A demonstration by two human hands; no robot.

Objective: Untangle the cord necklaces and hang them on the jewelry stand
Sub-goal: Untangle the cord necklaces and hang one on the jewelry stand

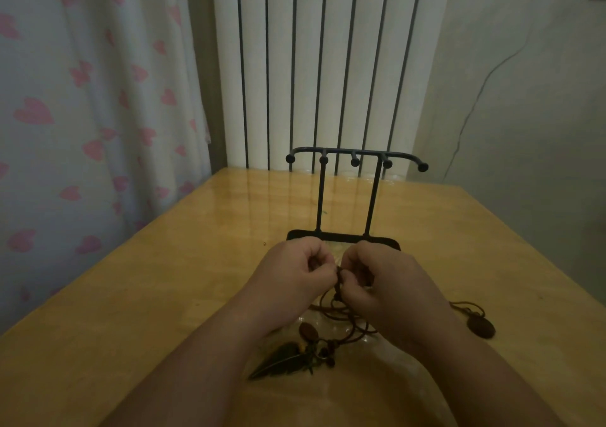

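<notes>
A tangle of brown cord necklaces (341, 315) lies on the wooden table (164, 279) under my hands. My left hand (292, 275) and my right hand (380, 282) pinch the cords together at one knot between them. A dark leaf pendant (278, 362) with small beads lies near my left forearm. An oval brown pendant (481, 326) rests to the right of my right wrist. The black jewelry stand (355, 157) rises just behind my hands, its knobbed pegs bare.
The table's back edge meets a white ribbed radiator (321, 66). A curtain with pink hearts (91, 115) hangs at the left. A thin cable (472, 105) runs down the wall at the right.
</notes>
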